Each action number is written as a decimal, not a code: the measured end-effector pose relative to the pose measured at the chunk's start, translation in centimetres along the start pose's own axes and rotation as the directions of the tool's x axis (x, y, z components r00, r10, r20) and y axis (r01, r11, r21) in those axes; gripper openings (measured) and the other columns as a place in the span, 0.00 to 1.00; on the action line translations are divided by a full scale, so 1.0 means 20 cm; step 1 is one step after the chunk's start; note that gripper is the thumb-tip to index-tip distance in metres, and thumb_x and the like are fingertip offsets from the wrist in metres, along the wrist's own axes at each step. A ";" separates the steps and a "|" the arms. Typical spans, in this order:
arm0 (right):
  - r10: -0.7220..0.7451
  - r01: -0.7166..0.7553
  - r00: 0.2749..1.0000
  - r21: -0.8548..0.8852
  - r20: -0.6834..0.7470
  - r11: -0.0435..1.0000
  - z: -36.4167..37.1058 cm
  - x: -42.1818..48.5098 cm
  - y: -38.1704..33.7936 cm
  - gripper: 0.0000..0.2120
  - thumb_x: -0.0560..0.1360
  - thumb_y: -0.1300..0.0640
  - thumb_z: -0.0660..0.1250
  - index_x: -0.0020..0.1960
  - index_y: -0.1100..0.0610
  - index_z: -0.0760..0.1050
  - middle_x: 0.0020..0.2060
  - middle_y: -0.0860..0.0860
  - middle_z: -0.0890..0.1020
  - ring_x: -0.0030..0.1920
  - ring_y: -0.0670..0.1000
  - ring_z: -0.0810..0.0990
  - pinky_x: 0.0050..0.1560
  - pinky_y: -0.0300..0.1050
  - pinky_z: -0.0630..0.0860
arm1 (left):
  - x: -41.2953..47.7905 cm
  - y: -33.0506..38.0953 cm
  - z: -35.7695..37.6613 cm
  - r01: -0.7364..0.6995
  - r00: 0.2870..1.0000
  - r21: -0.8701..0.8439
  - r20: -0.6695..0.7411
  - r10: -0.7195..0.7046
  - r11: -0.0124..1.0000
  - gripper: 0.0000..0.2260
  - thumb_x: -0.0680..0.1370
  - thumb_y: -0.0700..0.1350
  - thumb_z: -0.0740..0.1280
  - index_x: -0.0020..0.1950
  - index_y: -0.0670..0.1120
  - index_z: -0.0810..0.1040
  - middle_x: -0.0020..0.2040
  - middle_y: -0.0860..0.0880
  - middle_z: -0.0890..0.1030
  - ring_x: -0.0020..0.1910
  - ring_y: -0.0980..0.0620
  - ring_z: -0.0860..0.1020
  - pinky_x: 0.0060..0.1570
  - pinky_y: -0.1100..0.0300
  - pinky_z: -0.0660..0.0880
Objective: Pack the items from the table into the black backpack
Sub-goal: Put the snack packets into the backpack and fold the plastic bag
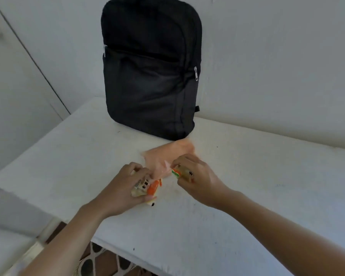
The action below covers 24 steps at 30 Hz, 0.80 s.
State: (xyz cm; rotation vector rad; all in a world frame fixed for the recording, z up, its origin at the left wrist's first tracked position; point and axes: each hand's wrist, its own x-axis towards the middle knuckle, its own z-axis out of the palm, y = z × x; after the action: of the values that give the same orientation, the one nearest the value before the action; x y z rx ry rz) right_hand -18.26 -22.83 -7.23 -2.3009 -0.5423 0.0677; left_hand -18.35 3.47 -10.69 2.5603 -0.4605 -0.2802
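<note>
Bare left hand [124, 188], bare right hand [197, 176], both forearms [72, 236] uncovered

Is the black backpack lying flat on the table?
No, the black backpack stands upright at the far edge of the table.

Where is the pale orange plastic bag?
Head view, centre: the bag lies on the white table before the black backpack, just beyond the left hand and right hand.

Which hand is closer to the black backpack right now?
Right. The right hand is just in front of the black backpack; the left hand sits farther toward the person.
</note>
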 end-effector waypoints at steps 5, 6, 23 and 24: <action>-0.114 0.114 0.993 -0.119 0.006 0.986 0.13 0.17 -0.03 0.13 0.79 0.55 0.67 0.63 0.50 0.75 0.61 0.44 0.75 0.59 0.44 0.71 0.59 0.41 0.74 | 0.02 -0.10 -0.02 0.066 0.996 -0.096 0.061 -0.060 0.993 0.30 0.71 0.59 0.78 0.63 0.75 0.62 0.61 0.66 0.68 0.63 0.63 0.69 0.60 0.63 0.72; -0.101 0.103 0.995 -0.154 0.018 0.983 0.15 0.21 -0.03 0.14 0.79 0.53 0.66 0.64 0.49 0.75 0.62 0.44 0.75 0.61 0.44 0.71 0.62 0.42 0.74 | 0.03 -0.13 -0.05 0.082 0.995 -0.115 0.068 -0.074 0.990 0.30 0.70 0.58 0.78 0.63 0.74 0.64 0.59 0.65 0.70 0.61 0.62 0.71 0.57 0.64 0.73; 0.241 -0.128 0.957 0.515 -0.159 0.848 -0.04 0.75 -0.37 0.06 0.84 0.56 0.58 0.57 0.47 0.71 0.51 0.51 0.77 0.48 0.53 0.84 0.50 0.54 0.83 | 0.35 -0.19 -0.92 -0.128 0.972 -0.378 -0.233 0.040 0.917 0.26 0.67 0.53 0.79 0.62 0.62 0.75 0.52 0.64 0.77 0.54 0.58 0.78 0.36 0.64 0.80; 0.246 -0.093 0.946 0.551 -0.211 0.829 -0.07 0.79 -0.41 0.06 0.84 0.57 0.58 0.57 0.48 0.70 0.49 0.53 0.78 0.46 0.53 0.85 0.49 0.54 0.83 | 0.39 -0.17 -0.97 -0.178 0.963 -0.403 -0.259 0.074 0.898 0.26 0.67 0.53 0.78 0.63 0.62 0.75 0.53 0.65 0.77 0.55 0.62 0.77 0.37 0.63 0.81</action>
State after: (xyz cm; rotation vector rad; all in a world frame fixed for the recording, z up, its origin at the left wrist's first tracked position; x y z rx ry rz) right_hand -6.58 -12.30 1.24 -1.7585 -0.1385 -0.0138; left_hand -4.72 12.15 3.08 2.0923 -0.4205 -0.0169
